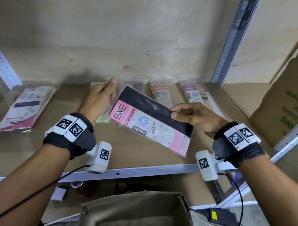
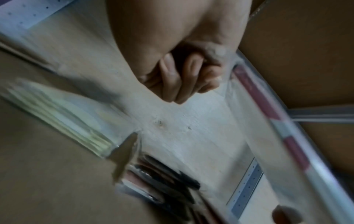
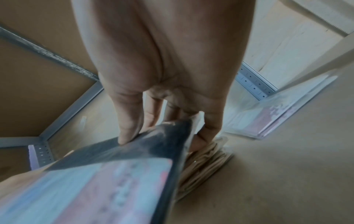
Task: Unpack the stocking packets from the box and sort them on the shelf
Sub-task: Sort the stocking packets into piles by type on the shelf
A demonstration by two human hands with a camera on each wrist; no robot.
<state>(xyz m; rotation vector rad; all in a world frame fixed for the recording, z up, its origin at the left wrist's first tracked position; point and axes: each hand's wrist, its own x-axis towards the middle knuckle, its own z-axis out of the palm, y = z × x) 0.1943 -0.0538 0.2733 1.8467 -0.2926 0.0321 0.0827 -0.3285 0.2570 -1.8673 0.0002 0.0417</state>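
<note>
right hand [image 1: 194,118]: thumb on top, fingers under, pinching the far right corner of the flat pink-and-white plastic stocking packet with black hosiery inside [image 1: 149,120].
left hand [image 1: 99,99]: fingers curled around a thin clear-wrapped packet [image 2: 254,97] just left of the black one; index fingertip points at the back wall. Colour of its contents unclear, blurred.
key relation: black packet runs from the right fingers down-left toward the left hand; long axis is diagonal across the board; right hand alone carries it, held above the board. Judgement: next move is laying it on a matching pile.
piles: stack of green-tinted packets [image 1: 102,120] under the left hand; beige stack [image 3: 203,162] directly below the right fingers; pink-labelled packets [image 1: 161,93] beyond the fingertips at the wall; one pink-and-white packet [image 1: 26,105] well left.
surface: brown fibreboard shelf [image 1: 138,158] with grey metal edge.
room: open brown cardboard box [image 1: 137,218] below the wrists, looks near empty.
</note>
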